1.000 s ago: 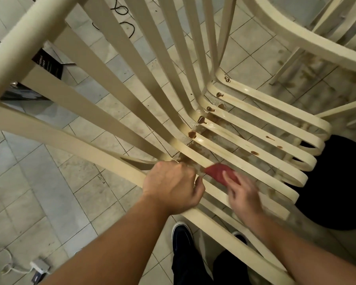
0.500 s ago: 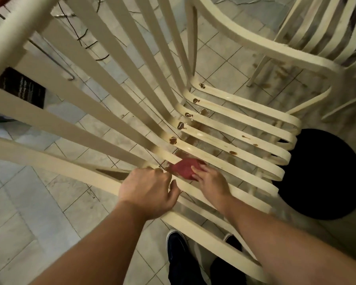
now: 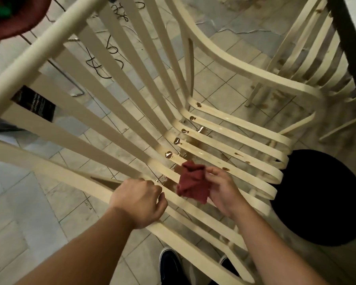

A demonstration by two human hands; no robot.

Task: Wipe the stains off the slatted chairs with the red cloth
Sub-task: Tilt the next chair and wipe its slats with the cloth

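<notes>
Bottom centre: your dark shoe stands on the tiled floor, under the near edge of the slatted chair.

Lower centre: your left hand has its fingers curled round the chair's side rail, where the seat meets the back.

Just right of it: your right hand pinches the red cloth between thumb and fingertips. The cloth is bunched and hangs over the seat slats at centre frame. Contact with the slats cannot be told.

Just above the cloth: brown stains, 5 blobs in a row at the bend of the slats, with smaller spots further right along the seat.

Right edge: black round object on the floor, beside the seat.

Upper right: 2nd slatted chair, with brown marks on its slats.

Top, left of centre, farthest: dark cables lie loose on the floor.
</notes>
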